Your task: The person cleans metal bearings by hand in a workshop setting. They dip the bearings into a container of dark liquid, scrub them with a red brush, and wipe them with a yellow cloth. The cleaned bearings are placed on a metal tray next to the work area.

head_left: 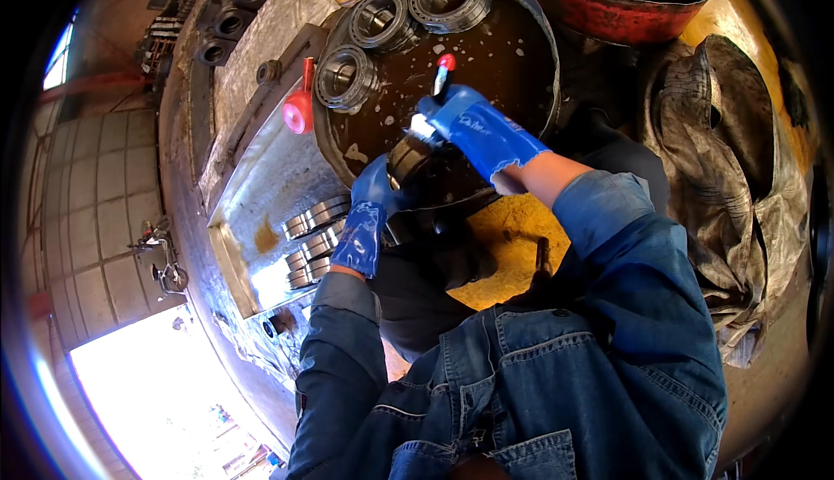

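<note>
Both of my hands wear blue rubber gloves and are over a round pan (557, 63) of brown liquid. My right hand (465, 124) is closed around a brush (423, 126). Its red-tipped dark handle sticks up above the fist, and its pale bristles point down at a bearing ring (407, 160). The fingers of my left hand (372, 186) grip that ring at its left side, above the near part of the pan. Blur hides the exact contact of bristles and metal. Several greasy roller bearings, including one bearing (380, 19), sit along the pan's far left rim.
Left of the pan, a metal tray (239, 258) holds several shiny bearings (318, 216). A red metal object (298, 112) stands by the pan's left rim. A red cut-down drum (599, 15) is at the far right, with a crumpled dirty tarp (695, 141) nearer.
</note>
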The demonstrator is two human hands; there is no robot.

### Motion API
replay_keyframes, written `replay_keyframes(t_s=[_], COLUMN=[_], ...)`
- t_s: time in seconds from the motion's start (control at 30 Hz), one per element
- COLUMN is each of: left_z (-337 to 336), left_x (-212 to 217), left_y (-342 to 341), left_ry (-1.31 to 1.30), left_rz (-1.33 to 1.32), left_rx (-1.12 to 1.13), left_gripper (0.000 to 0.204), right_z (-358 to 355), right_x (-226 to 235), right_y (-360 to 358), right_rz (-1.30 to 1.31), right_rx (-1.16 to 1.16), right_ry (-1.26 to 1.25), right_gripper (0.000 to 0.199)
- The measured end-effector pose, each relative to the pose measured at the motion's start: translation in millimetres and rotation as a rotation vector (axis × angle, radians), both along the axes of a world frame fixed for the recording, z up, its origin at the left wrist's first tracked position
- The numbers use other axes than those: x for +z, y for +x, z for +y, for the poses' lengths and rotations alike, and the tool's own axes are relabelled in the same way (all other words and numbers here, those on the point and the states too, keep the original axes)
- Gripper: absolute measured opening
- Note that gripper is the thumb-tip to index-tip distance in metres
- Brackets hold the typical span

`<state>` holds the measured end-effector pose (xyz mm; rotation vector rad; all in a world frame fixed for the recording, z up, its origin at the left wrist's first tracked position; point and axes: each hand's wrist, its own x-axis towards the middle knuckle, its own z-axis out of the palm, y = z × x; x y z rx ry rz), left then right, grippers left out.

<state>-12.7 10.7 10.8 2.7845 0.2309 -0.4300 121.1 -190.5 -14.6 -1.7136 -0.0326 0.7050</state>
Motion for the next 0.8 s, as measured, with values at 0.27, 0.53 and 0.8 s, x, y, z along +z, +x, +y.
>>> replay_keyframes(t_s=[0.27,0.53,0.8], left_z=[-69,-86,-8], left_x=[8,-17,-10], left_y=[101,116,23], left_ry=[0.294,0.338,-0.035], left_rz=[0.378,0.431,-0.087], left_rx=[-0.130,-0.135,-0.020], left_gripper=[0.056,0.053,0.072], right_z=[-41,-22,-22], right_x=[-22,-34,33], right_y=[0,16,6], right_rz=[-0.001,-0.102,0.056], right_rx=[-0.048,0.125,0.028], right_ry=[-0.113,-0.428,0.113], right_gripper=[0.041,0.041,0.045])
